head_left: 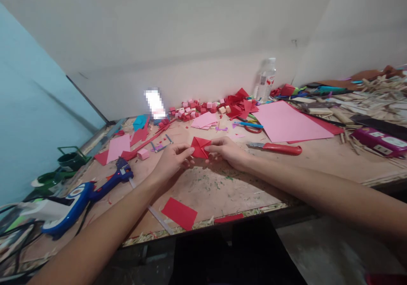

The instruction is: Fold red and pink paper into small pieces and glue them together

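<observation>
The left hand and the right hand meet near the middle of the plywood worktable, and both are closed in a pinch on the small folded piece of red paper. The left fingertips hold its left corner, the right fingertips hold its right side, and the paper stands a little above the surface, tilted toward the person. Creases cross it, so it is already folded in several layers.

I judge this paper very light and thin, soft enough to bend or tear if it is pulled, but a little stiffer along the creases. It is best held at the corners and the folded edges, with a gentle pinch, not in the flat middle.

Just in front of the hands, near the front edge, lies a flat red paper rectangle. To the left, toward the left edge, rests a blue and white hot glue gun. To the right of the right hand lies a red-handled utility knife, and behind it a large pink paper sheet. Along the back edge sits a heap of small pink and red paper cubes, and a clear plastic bottle stands near the wall.
</observation>
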The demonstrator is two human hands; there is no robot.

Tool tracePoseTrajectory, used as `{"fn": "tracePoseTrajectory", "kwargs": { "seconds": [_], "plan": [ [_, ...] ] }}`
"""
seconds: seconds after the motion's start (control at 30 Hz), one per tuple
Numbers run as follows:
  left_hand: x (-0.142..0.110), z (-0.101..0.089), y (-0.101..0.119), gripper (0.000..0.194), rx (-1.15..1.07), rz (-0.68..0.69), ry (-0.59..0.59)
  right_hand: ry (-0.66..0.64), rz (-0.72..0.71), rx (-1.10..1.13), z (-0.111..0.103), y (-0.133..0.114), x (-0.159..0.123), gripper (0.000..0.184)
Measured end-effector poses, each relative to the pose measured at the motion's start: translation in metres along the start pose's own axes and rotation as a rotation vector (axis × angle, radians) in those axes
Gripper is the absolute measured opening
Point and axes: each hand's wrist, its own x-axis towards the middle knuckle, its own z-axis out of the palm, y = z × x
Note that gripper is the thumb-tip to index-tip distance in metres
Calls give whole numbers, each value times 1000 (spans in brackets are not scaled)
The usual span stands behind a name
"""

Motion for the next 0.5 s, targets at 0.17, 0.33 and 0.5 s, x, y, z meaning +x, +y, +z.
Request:
{"fn": "tracePoseTrajectory", "kwargs": {
  "seconds": [0.17,0.33,0.5],
  "plan": [
    [1,1,2,26,14,10,-55,16,-16,26,-1,1,1,12],
    [2,2,-1,27,33,30,-47,-11,-22,-8,-2,2,2,11],
    [2,0,-1,27,15,24,10,-38,-6,-19,-2,1,0,11]
  ]
}}
